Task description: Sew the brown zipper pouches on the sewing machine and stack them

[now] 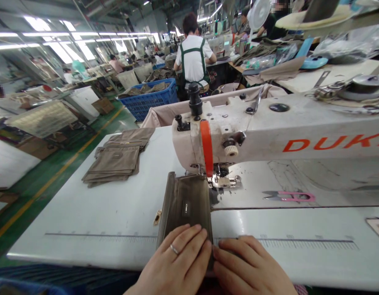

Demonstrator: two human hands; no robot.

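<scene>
A brown fabric bag panel [194,205] with a small dark label and a brass zipper pull [157,217] lies on the white sewing table. Its far right corner sits at the presser foot [220,181] of the sewing machine [253,135]. My left hand [180,258] rests flat on the near part of the panel, fingers stretched and a ring on one. At the panel's near right edge, my right hand [244,262] has bent fingers closed on the edge, its thumb hidden.
A stack of similar brown panels [115,157] lies on the table's left. Pink-handled thread snips [289,196] lie right of the needle area. A printed ruler [309,243] runs along the front. Beyond stand a blue crate [149,98] and a person in white [194,57].
</scene>
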